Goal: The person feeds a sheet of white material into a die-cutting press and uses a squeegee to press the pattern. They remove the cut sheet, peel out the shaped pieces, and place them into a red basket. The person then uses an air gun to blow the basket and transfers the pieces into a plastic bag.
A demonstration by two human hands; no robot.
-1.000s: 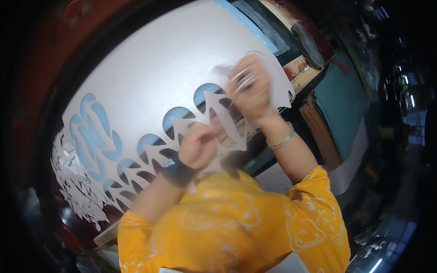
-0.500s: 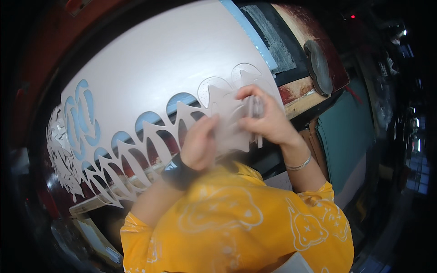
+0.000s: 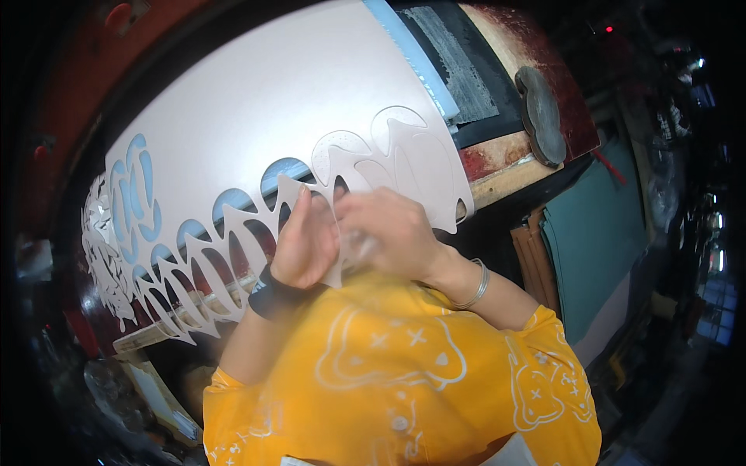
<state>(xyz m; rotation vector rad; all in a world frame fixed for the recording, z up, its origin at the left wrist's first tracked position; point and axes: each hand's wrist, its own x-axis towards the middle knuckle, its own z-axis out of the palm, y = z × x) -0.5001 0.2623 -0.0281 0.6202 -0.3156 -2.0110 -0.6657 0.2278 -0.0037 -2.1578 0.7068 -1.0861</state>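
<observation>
A large pale, shiny sheet [image 3: 256,101] lies over the bench, its near edge cut into a row of curved openings with pointed strips between them. My left hand [image 3: 305,242], with a black band at the wrist, is raised over the cut edge. Its fingers are stretched upward and the palm faces right. My right hand [image 3: 392,233] is beside it, fingers curled and smeared by motion. A pale blurred thing [image 3: 362,247] shows under those fingers; its shape is unclear. Right of the hands, cut outlines [image 3: 420,155] mark pieces still lying in the sheet.
Light blue strips [image 3: 420,62] edge the sheet at the right. Beyond them are a black board [image 3: 466,70] and a grey, shoe-sole-shaped block [image 3: 542,116]. Pale offcuts [image 3: 105,256] heap at the left end. Green sheets [image 3: 594,233] stand at the right, below the bench.
My right hand has moved left and down, close to my left hand. The stack of pale pieces it held no longer shows clearly. My left hand has shifted left and opened out.
</observation>
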